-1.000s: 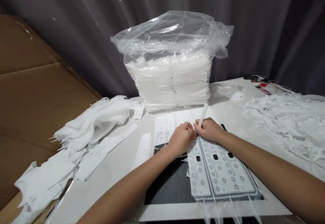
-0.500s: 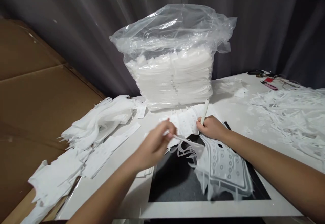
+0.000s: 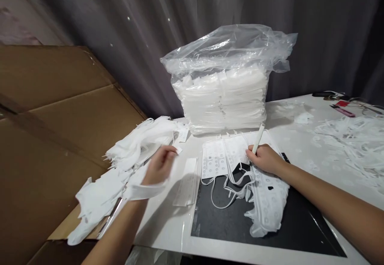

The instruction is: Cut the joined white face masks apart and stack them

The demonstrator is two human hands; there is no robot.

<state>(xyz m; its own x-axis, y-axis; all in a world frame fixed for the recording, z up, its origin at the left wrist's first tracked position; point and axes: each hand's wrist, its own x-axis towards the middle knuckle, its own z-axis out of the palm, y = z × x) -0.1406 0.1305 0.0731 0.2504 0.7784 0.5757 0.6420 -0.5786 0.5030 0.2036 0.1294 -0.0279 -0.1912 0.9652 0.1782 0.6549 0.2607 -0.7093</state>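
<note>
My left hand (image 3: 160,165) is closed on a thin white fabric strip (image 3: 145,191). One end pokes out at the fingertips and the rest hangs across the wrist. In my right hand (image 3: 265,157) is a slim white pen-like tool (image 3: 258,137), held upright; its lower tip is hidden. That hand rests on white fabric pieces printed with rows of small circles (image 3: 268,201), lying on a black mat (image 3: 216,217). Loose white straps (image 3: 220,207) curl beside it, and a flat printed sheet (image 3: 213,159) lies behind them.
A clear plastic bag (image 3: 223,101) of stacked white fabric stands at the back. White scraps (image 3: 111,193) pile up at left beside a cardboard box (image 3: 60,137). More white strips (image 3: 360,145) lie at right, near a pink-handled cutter (image 3: 343,111). Folded white pieces (image 3: 186,183) lie left of the mat.
My left hand has moved left, away from the printed pieces, with a white strip in it. My right hand stays on the pieces with the tool. The view has shifted left.
</note>
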